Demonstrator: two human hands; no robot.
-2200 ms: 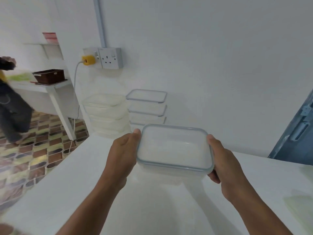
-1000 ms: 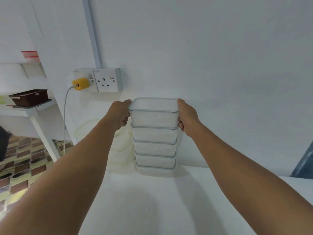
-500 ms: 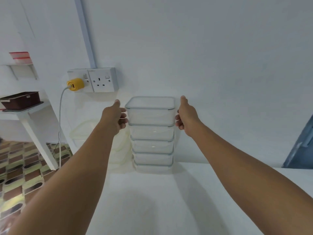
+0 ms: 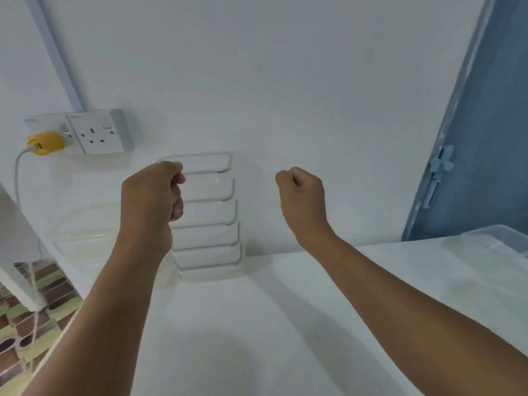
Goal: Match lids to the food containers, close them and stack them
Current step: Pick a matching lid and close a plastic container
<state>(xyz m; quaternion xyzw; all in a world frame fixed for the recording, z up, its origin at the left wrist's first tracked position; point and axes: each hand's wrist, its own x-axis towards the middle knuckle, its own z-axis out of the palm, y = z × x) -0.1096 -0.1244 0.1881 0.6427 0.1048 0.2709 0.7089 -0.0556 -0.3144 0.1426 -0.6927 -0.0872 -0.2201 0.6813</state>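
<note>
Clear rectangular lidded food containers [image 4: 208, 212], five high in one stack, standing on the white countertop [image 4: 257, 324] against the white wall [image 4: 285, 81], topmost lid level and closed. Left hand [image 4: 151, 195] raised in front of the stack's left edge, fingers curled into a loose fist, holding nothing; contact with the containers impossible to judge, since the hand covers their left ends. Right hand [image 4: 303, 192] up in the air to the right of the stack, well apart from it, likewise curled shut and empty. Second stack of pale, cloudy plastic containers [image 4: 85, 235] just left of the clear ones, partly hidden behind the left forearm. White double wall socket [image 4: 98, 132] above and left of the stacks, yellow plug [image 4: 45, 142] in its left outlet with a white cable [image 4: 17, 172] hanging down. Large translucent plastic bin [image 4: 497, 238] at the right edge of the countertop, only a corner in view. Blue door [image 4: 485, 124] beyond it on the right. Brown and green patterned floor tiles [image 4: 28, 324] at lower left.
</note>
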